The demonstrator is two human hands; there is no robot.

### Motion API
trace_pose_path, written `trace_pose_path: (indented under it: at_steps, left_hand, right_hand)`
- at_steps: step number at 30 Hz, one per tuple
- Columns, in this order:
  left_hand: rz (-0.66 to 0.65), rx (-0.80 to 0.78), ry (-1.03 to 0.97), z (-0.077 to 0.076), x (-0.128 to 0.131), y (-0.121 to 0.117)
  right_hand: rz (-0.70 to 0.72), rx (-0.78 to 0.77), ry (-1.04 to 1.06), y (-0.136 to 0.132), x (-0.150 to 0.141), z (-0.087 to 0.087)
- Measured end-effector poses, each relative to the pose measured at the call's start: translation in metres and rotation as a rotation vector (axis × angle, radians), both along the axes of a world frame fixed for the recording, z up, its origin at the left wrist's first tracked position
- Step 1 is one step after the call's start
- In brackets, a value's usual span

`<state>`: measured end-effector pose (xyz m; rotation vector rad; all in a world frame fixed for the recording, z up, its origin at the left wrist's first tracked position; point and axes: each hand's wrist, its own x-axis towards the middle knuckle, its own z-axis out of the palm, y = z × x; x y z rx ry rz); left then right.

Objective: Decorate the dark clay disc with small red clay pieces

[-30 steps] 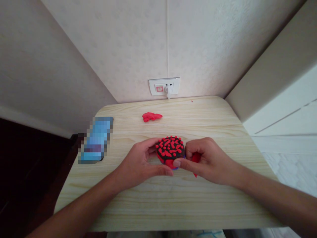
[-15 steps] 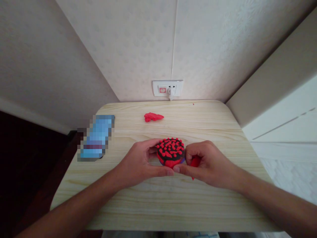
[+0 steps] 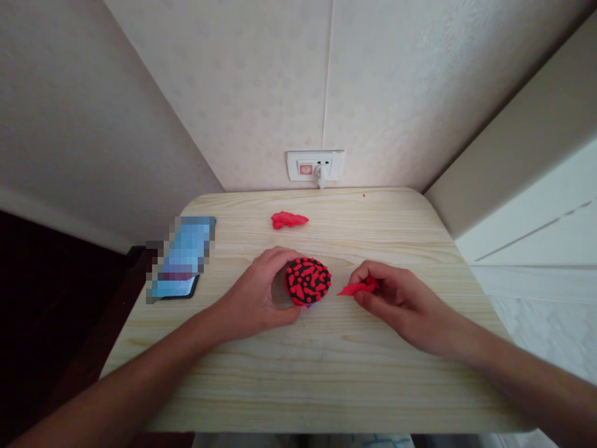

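Note:
My left hand (image 3: 261, 292) is curled round a small black clay disc (image 3: 308, 281) dotted with red bits, tilting it up off the light wooden table (image 3: 326, 367). My right hand (image 3: 392, 297) is off to the right of the disc, its fingers pinched on a strip of red clay (image 3: 357, 289) whose tip points toward the disc without touching it.
A loose lump of red clay (image 3: 288, 219) lies farther back on the table. A phone (image 3: 181, 264) rests at the table's left edge. A wall socket (image 3: 316, 165) sits just behind the table. A white cabinet (image 3: 536, 205) stands on the right.
My right hand has let go of the disc and drawn away to the right with the red strip. My left hand has tilted the disc up and shifted it slightly left.

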<state>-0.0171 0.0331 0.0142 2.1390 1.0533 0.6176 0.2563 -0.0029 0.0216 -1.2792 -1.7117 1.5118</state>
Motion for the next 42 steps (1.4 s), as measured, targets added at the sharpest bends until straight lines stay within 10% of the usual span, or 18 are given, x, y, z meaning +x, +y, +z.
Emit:
trace_pose_path:
  at_steps: [12,23,42]
  left_hand:
    - [-0.017,-0.017,0.111,-0.003,-0.027,0.001]
    - [0.231,0.026,0.029,-0.019,-0.008,-0.022]
    - [0.297,0.094,0.02,-0.023,0.004,-0.023]
  right_hand:
    - [0.098,0.145,-0.105,0.006,-0.008,-0.002]
    - [0.075,0.302,-0.179,0.012,-0.028,-0.007]
    - [0.106,0.466,-0.222,0.012,-0.032,-0.016]
